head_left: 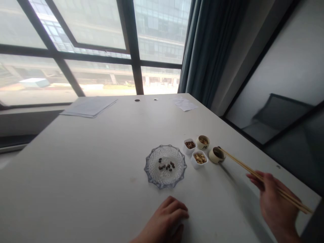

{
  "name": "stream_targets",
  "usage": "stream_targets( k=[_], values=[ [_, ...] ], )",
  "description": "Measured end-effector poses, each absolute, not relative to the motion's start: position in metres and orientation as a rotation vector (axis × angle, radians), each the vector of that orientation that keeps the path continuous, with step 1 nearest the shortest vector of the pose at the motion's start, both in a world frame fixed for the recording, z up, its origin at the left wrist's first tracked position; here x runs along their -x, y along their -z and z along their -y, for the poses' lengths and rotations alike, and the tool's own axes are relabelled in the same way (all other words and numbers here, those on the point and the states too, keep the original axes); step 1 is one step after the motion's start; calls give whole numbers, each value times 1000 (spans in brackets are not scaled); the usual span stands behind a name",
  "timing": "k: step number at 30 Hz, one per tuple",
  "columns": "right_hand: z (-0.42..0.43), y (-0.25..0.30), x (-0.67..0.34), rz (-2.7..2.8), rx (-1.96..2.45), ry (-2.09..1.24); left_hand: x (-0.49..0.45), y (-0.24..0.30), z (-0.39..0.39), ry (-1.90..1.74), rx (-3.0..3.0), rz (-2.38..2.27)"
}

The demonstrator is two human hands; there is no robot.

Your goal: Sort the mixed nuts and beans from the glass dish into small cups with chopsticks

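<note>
My right hand [277, 202] is closed around a pair of wooden chopsticks [243, 164]. Their tips reach over a cream round cup [214, 158], with a small dark piece, perhaps a bean, at the tips. My left hand [165, 219] rests on the table with loosely bent fingers and nothing in it, just in front of a scalloped glass dish [165, 184]. Several dark beans [169, 167] lie scattered in the dish.
Beside the dish stand a white square cup [198, 163] of tan nuts, another white cup [187, 150] of brown pieces, and a second cream cup [203, 145]. Paper sheets [88, 107] lie at the far left, crumpled paper [186, 104] at the far right. Windows [101, 74] border the table.
</note>
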State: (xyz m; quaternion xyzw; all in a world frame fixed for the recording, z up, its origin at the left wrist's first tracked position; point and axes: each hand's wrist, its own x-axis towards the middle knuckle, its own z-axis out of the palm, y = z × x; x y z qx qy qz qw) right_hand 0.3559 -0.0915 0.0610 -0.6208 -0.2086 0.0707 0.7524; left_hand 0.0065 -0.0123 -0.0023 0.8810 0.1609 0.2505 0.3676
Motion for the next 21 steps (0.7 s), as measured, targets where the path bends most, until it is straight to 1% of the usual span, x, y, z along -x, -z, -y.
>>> stream_targets(
  k=[3, 6, 8, 11, 14, 16, 21],
  values=[
    [91, -63, -359, 557, 1486, -137, -6, 0, 13, -644, -2260, -412],
    [88, -73, -344, 652, 1506, -21, -6, -1, 14, -622, -2254, -417],
    [82, -80, -323, 737, 1490, -35, -6, -1, 15, -616, -2253, -412],
    [63, -81, -284, 918, 1415, -270, -7, 1, 16, -642, -2254, -423],
    [36, -71, -247, 1123, 1318, -538, -8, 4, 16, -635, -2267, -429],
    [18, -62, -231, 1213, 1274, -612, -9, 6, 16, -629, -2275, -434],
    [-7, -46, -224, 1296, 1268, -668, -11, 11, 18, -584, -2322, -455]
  ],
)
